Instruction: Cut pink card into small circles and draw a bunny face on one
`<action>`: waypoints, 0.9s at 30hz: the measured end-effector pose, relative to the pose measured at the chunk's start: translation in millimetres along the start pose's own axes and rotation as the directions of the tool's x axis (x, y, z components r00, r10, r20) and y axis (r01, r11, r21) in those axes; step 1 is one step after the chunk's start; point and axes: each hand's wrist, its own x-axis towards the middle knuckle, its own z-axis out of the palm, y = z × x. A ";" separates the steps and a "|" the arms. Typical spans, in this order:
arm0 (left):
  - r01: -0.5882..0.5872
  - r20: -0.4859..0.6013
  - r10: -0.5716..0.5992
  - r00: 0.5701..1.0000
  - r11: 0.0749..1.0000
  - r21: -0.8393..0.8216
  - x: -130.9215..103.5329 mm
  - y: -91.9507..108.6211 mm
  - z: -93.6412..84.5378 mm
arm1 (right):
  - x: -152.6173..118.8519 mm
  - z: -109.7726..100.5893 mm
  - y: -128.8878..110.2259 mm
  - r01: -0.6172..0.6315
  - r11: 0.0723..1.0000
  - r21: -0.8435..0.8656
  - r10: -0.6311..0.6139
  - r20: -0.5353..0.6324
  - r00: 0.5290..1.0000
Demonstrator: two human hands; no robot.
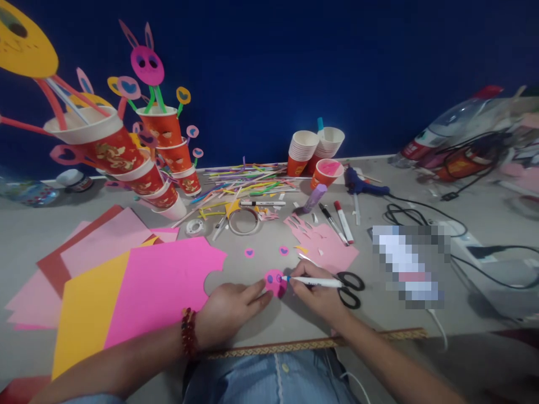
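Observation:
A small pink paper circle (275,285) lies on the table with two blue oval eyes drawn on it. My left hand (231,308) rests flat beside it, fingers stretched out, fingertips touching the circle's left edge. Closed around a white marker (316,281), my right hand (314,297) has the blue tip at the right eye. Just above lie two small pink pieces, a left one (250,253) and a right one (283,251), with blue hearts on them. Scissors (350,289) with black handles lie partly hidden behind my right hand.
Pink sheet (168,280) and yellow sheet (90,303) lie left. Stacked red cups (126,151) with paper animal heads stand behind them. Coloured sticks (248,182), paper cups (302,148), a blue glue gun (364,184), a phone (406,264) and cables (404,216) surround the work area.

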 end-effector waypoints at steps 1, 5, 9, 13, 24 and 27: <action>0.000 0.002 0.000 1.000 1.000 0.003 0.2 -0.1 -0.5 | -0.1 0.6 0.6 0.007 1.000 -0.016 -0.007 0.002 1.000; -0.008 0.004 0.008 1.000 1.000 -0.001 0.8 -0.2 -1.9 | -0.9 2.5 2.9 0.029 0.996 -0.081 -0.029 0.003 1.000; -0.004 0.007 0.004 1.000 1.000 -0.009 0.8 0.0 -3.8 | -1.5 2.8 3.5 0.036 0.993 -0.111 -0.037 -0.007 0.999; -0.007 0.012 0.007 1.000 1.000 -0.014 0.3 0.0 -4.6 | -1.3 3.2 4.1 0.055 0.989 -0.134 -0.054 0.014 0.998; 0.004 0.005 -0.004 1.000 1.000 -0.004 0.5 0.6 -4.5 | -0.4 3.0 -0.1 0.053 0.991 -0.124 -0.051 0.022 0.998; 0.007 -0.002 -0.007 1.000 1.000 -0.009 0.3 0.4 -2.0 | 0.2 2.6 -2.3 0.035 0.993 -0.111 -0.034 0.019 0.999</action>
